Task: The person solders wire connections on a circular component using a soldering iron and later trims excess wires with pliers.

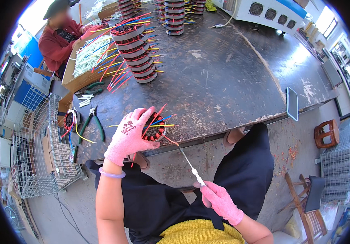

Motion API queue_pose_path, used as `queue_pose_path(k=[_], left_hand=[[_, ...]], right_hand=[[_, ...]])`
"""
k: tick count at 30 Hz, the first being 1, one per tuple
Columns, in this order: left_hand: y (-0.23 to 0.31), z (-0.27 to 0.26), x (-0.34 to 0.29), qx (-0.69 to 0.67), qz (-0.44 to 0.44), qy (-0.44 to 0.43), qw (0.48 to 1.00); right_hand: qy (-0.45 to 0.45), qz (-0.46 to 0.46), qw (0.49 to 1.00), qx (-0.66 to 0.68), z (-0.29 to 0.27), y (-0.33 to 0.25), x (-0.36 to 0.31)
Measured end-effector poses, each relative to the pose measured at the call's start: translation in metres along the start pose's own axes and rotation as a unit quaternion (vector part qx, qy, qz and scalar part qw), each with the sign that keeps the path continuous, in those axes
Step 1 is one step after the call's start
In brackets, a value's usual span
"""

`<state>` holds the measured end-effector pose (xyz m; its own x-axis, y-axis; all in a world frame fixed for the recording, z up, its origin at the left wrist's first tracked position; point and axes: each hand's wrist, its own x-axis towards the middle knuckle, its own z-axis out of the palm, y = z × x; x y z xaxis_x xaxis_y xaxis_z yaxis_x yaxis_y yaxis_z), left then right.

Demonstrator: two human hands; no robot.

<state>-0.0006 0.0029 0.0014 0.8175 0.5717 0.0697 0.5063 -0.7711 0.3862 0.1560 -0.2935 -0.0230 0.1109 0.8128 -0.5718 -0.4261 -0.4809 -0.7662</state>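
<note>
A thin white tool (191,166) was gripped by the right hand (220,200), pointed toward eleven o'clock; a wired stator (155,127) was clasped by the left hand (129,136) at the table (223,81) edge.

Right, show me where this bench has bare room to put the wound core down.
Bare table runs from the core stack right to the flat tablet at the edge. Crowded: far-left corner around the green pliers, boxes and stacks. The left hand grips the wound core; the right hand holds a thin tool.

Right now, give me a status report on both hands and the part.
Left hand gripping the wound stator at the table edge. Right hand holding a thin tool, tip at the stator. Nothing between them.
</note>
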Motion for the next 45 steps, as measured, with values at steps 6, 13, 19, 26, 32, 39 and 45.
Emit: queue_pose_path(k=[6,13,19,26,32,39,45], left_hand=[[-0.004,0.001,-0.002,-0.016,0.008,0.0,1.0],[0.001,-0.002,-0.001,-0.013,-0.008,-0.005,1.0],[0.0,-0.001,0.0,-0.01,0.0,-0.007,1.0],[0.002,-0.002,0.0,-0.022,-0.005,-0.012,1.0],[-0.002,-0.001,0.0,-0.02,0.009,-0.005,1.0],[0.001,-0.001,0.0,-0.025,-0.003,-0.01,1.0],[-0.001,-0.001,-0.001,-0.022,0.008,-0.001,1.0]], right_hand=[[-0.004,0.0,1.0,0.01,0.0,0.003,0.001],[0.001,-0.002,1.0,0.021,0.003,0.006,0.0],[-0.004,-0.01,1.0,-0.017,0.0,0.005,0.002],[0.0,-0.009,1.0,0.007,0.001,0.007,0.001],[-0.005,-0.018,1.0,-0.012,0.001,0.007,0.002],[-0.01,-0.019,1.0,-0.011,0.0,0.007,0.001],[-0.014,-0.023,1.0,0.0,0.0,0.008,0.003]])
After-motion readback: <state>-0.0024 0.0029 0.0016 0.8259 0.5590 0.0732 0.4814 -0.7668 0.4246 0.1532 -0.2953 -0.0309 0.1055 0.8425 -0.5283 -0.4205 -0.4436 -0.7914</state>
